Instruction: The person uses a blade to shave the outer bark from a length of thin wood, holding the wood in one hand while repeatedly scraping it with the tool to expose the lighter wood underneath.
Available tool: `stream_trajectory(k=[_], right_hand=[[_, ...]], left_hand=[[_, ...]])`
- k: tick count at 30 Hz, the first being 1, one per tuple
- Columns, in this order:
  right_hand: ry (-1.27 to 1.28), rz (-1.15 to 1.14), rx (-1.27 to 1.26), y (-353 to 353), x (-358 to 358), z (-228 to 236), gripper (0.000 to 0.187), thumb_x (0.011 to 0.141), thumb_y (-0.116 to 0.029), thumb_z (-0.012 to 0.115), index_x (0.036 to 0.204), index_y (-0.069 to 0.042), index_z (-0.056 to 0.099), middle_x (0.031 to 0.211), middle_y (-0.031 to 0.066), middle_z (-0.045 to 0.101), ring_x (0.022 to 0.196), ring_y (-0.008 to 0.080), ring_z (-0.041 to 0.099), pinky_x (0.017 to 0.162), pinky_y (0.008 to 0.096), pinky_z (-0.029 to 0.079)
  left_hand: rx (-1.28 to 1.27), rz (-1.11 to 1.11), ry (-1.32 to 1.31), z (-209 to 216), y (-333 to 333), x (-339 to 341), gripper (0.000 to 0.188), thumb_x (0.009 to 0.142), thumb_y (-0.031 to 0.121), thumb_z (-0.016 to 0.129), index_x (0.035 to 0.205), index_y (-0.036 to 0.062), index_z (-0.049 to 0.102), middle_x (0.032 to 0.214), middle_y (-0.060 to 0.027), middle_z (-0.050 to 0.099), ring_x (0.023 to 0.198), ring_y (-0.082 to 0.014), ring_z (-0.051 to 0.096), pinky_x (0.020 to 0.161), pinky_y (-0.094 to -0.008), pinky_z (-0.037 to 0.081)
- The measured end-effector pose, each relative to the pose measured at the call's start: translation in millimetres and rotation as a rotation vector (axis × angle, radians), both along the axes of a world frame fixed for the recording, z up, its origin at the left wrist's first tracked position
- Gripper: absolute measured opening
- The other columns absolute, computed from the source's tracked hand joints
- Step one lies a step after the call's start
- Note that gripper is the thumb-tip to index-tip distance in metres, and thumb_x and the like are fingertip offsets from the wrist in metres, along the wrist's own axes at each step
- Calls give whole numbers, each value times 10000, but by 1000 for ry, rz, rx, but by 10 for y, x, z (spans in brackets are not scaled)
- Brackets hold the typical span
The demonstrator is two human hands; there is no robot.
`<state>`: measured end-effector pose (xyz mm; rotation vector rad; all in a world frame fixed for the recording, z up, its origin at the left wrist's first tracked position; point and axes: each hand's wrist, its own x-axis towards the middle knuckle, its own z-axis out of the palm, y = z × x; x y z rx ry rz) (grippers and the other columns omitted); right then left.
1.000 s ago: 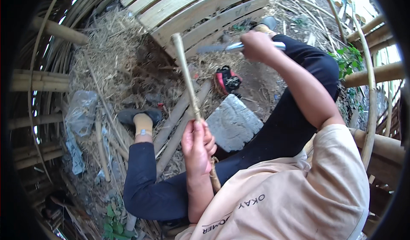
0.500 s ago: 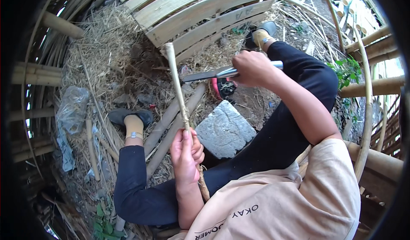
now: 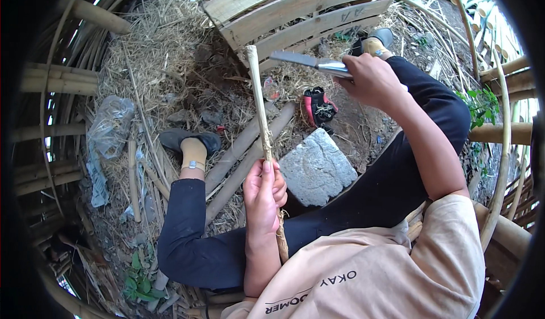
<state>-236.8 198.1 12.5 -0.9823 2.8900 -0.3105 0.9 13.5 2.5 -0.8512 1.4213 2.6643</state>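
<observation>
My left hand [image 3: 265, 191] is closed around a long, thin wooden stick [image 3: 259, 103] held nearly upright. Its upper length is pale and bare, while shreds of brown bark cling near and below my fingers. The lower end rests by my shirt. My right hand [image 3: 372, 79] grips a knife [image 3: 295, 59] by its shiny metal handle. The blade points left, its tip a little to the right of the stick's top and apart from it.
Between my legs lie a grey stone block [image 3: 319, 168], a red and black object [image 3: 319, 106] and two poles [image 3: 241, 148]. A slatted wooden pallet [image 3: 306, 21] stands ahead. Straw and a crumpled plastic bag [image 3: 112, 127] are at left; bamboo rails [image 3: 499, 133] flank me.
My right hand and the knife have moved up and farther from me, toward the stick's top end. The blade now tilts upward to the left. The whole view has shifted slightly.
</observation>
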Motion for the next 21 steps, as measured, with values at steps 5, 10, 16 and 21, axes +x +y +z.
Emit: stream_trajectory(k=[5, 10, 16, 21], right_hand=[[-87, 114, -291, -128, 143, 53, 210, 793, -244, 710, 858, -50, 665, 728, 158, 676, 703, 348, 676, 679, 451, 538], [-97, 305, -302, -329, 388, 86, 235, 680, -214, 749, 821, -72, 625, 671, 124, 651, 686, 354, 667, 663, 458, 536], [-119, 259, -234, -316, 397, 29, 193, 649, -177, 724, 779, -58, 646, 650, 149, 640, 669, 359, 662, 650, 462, 534], [-75, 202, -235, -255, 351, -4, 157, 612, -144, 702, 731, -53, 655, 631, 161, 633, 653, 368, 657, 632, 461, 529]], left_hand=[[207, -72, 50, 48, -202, 49, 305, 1071, 357, 382, 871, 129, 419, 564, 89, 247, 427, -3, 169, 365, -189, 133], [336, -109, 89, 47, -217, 79, 313, 1072, 375, 363, 890, 125, 414, 566, 88, 242, 428, -4, 159, 373, -188, 128], [242, -146, 130, 16, -87, 94, 300, 1072, 361, 374, 933, 100, 425, 580, 88, 257, 436, 2, 167, 376, -182, 134], [70, -116, 74, 53, 69, 85, 259, 1075, 314, 394, 890, 135, 425, 583, 85, 253, 431, 4, 188, 369, -187, 134]])
